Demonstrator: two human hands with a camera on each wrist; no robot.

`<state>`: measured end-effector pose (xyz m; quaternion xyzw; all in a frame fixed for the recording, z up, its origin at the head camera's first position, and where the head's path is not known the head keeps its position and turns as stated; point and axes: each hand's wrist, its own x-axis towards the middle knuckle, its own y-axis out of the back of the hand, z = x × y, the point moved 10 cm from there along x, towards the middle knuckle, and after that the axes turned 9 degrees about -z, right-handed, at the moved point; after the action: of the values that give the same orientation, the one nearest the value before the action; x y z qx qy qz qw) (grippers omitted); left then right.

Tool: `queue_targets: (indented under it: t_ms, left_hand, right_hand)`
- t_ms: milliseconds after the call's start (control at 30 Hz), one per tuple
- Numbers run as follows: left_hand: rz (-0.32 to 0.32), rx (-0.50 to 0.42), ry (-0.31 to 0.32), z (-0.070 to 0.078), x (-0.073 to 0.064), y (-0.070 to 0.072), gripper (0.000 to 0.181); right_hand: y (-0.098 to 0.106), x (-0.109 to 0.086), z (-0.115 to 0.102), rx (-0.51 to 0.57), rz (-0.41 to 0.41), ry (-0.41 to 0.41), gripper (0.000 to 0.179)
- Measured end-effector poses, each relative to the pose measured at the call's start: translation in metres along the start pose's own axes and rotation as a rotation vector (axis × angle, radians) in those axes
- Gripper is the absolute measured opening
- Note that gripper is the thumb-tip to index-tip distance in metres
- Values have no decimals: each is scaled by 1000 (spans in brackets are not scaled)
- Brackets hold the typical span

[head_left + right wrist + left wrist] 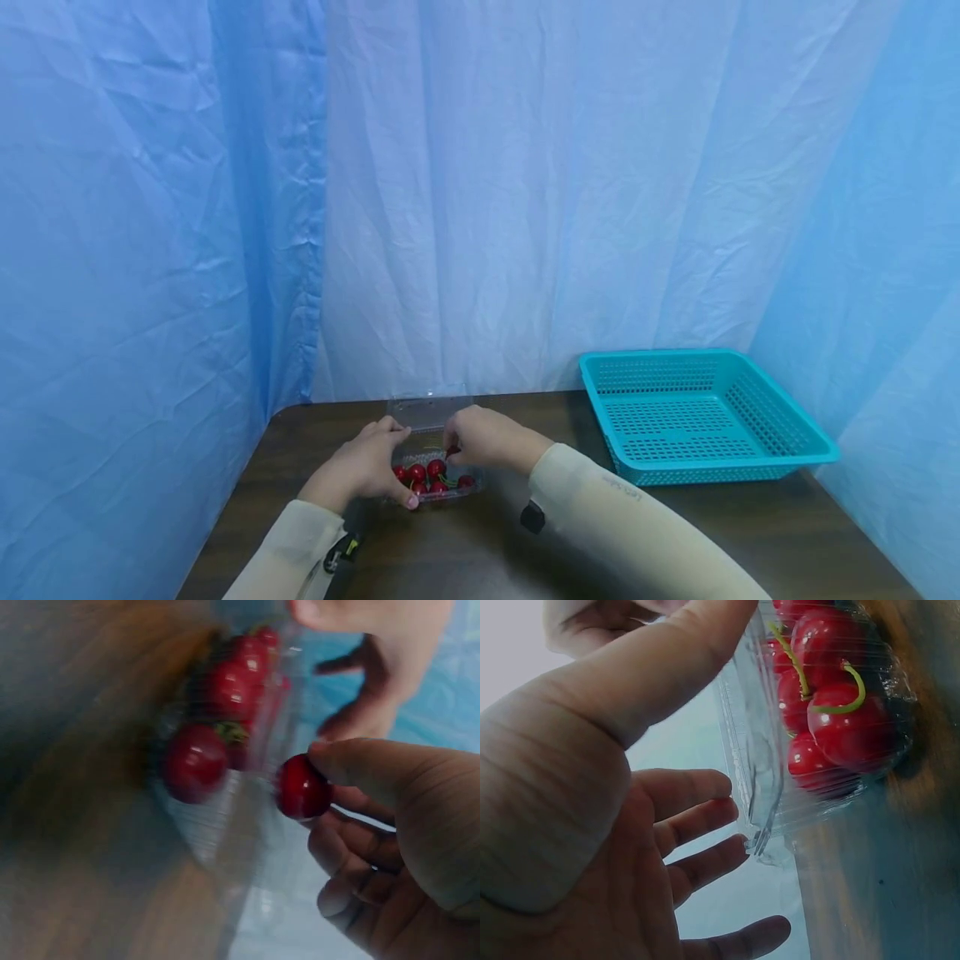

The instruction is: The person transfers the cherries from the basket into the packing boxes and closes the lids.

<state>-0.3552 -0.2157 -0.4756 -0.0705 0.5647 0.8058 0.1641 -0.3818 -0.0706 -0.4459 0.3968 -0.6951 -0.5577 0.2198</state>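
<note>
A clear plastic box [457, 493] of red cherries [416, 472] sits on the table. My left hand [360, 467] spans its left end, thumb at the front corner and fingers toward the back. In the left wrist view that left hand [622, 802] has its fingers spread and nearly straight, fingertips at the clear wall. Above the box's right side, my right hand [487, 437] pinches one cherry [304, 787] between thumb and fingers. Other cherries [196, 763], some with green stems [802, 671], stay inside the box. The box's clear lid [431, 410] stands raised behind.
A turquoise plastic basket [712, 462] with perforated walls stands at the right back of the dark wooden table [465, 550]. Pale blue curtains [525, 200] hang behind and on both sides.
</note>
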Motion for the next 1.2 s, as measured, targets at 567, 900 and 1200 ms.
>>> queue_targets:
  t_ms: [567, 900, 1200]
  left_hand:
    - [24, -121, -92, -11, 5, 2, 89]
    - [207, -226, 7, -54, 25, 23, 46]
    - [187, -333, 125, -81, 42, 15, 46]
  right_hand:
    - [-3, -4, 29, 222, 165, -78, 5]
    - [-4, -16, 102, 626, 384, -310, 26]
    - [-31, -13, 120, 847, 273, -384, 61]
